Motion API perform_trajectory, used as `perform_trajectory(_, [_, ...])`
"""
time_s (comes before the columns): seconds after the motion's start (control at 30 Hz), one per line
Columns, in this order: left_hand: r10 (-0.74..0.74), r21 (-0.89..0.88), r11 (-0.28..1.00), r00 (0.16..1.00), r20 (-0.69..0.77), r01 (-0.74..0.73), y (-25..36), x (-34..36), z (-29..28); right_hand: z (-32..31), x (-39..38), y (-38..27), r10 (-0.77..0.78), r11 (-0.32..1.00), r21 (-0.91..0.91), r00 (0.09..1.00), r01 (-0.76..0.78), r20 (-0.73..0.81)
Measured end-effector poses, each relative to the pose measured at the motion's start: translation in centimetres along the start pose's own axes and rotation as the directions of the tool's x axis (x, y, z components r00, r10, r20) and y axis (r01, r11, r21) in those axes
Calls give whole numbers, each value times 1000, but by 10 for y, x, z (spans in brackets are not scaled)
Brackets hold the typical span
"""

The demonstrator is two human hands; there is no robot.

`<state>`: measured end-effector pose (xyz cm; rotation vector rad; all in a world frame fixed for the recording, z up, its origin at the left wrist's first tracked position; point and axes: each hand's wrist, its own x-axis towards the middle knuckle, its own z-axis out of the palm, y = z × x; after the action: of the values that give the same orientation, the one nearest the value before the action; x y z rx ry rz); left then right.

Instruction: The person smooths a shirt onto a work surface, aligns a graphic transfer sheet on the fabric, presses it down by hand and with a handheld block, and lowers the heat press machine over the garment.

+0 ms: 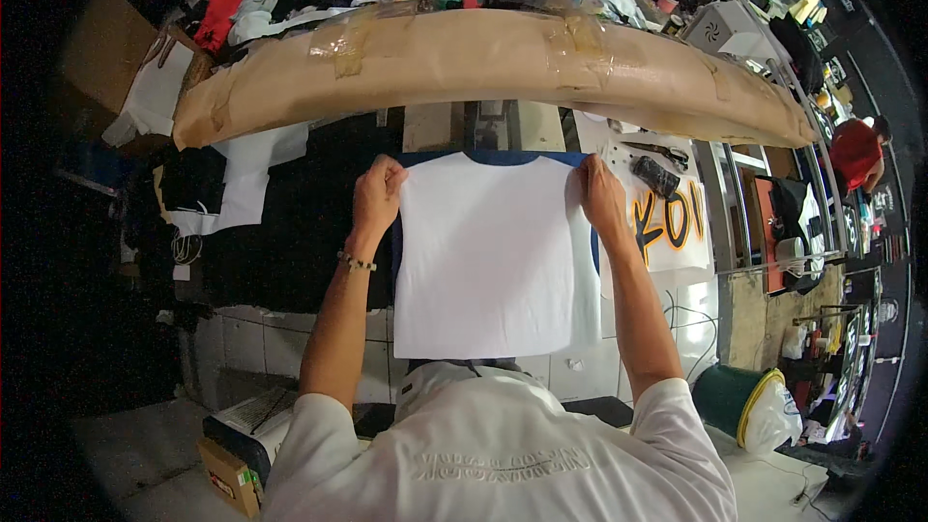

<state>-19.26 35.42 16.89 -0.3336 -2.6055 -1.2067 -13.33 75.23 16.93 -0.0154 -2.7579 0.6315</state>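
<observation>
A white cut fabric piece, shaped like a shirt body with a neckline, hangs in front of me with dark blue fabric showing behind its top and sides. My left hand is pinched on the upper left corner, with a beaded band on the wrist. At the upper right corner, my right hand has its fingers closed on the cloth. Just beyond lies a long padded bar wrapped in brown paper and tape.
Black fabric and white pieces lie left. Right are a lettered sheet, scissors, a dark object, metal rails and a green bucket. A person in red is far right; cardboard boxes stand upper left.
</observation>
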Motion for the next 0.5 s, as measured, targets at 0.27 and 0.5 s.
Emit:
perform_trajectory(0.27, [97, 220, 971, 995, -11, -92, -43, 39, 45, 34, 50, 16, 13, 988, -152, 997, -1, 80])
perform_trajectory(0.5, [-50, -40, 998, 988, -147, 44, -58, -32, 32, 11, -24, 57, 254, 963, 139, 947, -230, -195])
